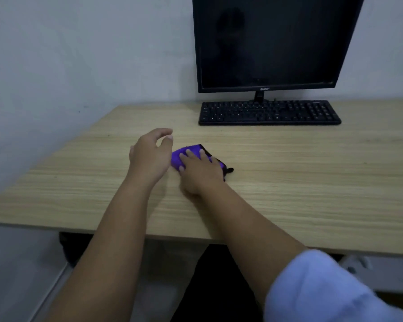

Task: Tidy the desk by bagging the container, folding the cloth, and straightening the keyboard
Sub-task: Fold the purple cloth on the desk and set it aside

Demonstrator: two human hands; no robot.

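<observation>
Two hands are working over the wooden desk [289, 182], and every place here is being given relative to the purple bundle [184, 156] lying near the desk's middle. Just to the left of the bundle, the left hand [149, 156] is hovering with fingers and thumb loosely curved and gripping nothing; it is probably waiting to help with a fold or to steady an edge. On top of the bundle, the right hand [199, 170] is lying flat, its straight fingers [191, 158] pressing the fabric down against the desk, which looks like smoothing or flattening it so it is keeping a compact shape. Whether this purple piece with black trim is the cloth or the bag holding the container is not clear from here; no separate container is showing. Beyond the bundle and to its right, the black keyboard [269, 112] is sitting well apart from it, roughly square with the desk's back edge and directly under the dark monitor [272, 43], so it seems already straightened.
</observation>
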